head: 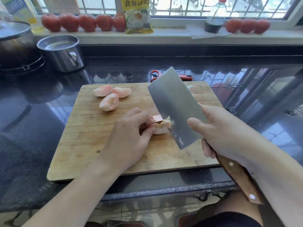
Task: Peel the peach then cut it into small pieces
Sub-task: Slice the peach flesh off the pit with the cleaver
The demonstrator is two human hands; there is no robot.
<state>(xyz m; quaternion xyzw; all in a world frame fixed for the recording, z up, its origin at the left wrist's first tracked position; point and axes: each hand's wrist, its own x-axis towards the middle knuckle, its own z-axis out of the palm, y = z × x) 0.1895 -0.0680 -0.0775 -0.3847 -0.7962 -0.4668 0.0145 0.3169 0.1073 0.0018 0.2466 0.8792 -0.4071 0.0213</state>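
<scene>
Fingers (147,123) of the left hand (131,138) are curled and pinch a peeled pale pink peach piece with the brown stone showing (161,126), and they hold it down on the rectangular wooden cutting board (91,145). The right hand (219,133) grips the brown wooden handle of a wide steel cleaver (173,105), with the thumb pressed flat on the blade side. The cleaver is tilted, and its edge touches the right end of the held piece. Three other peeled peach pieces (111,97) lie close together at the far left part of the board. The board rests on a dark glossy stone desk (32,128). Just behind the board lies a red peeler (170,76), partly hidden by the blade. A steel pot with water (61,52) stands at the far left of the desk.
</scene>
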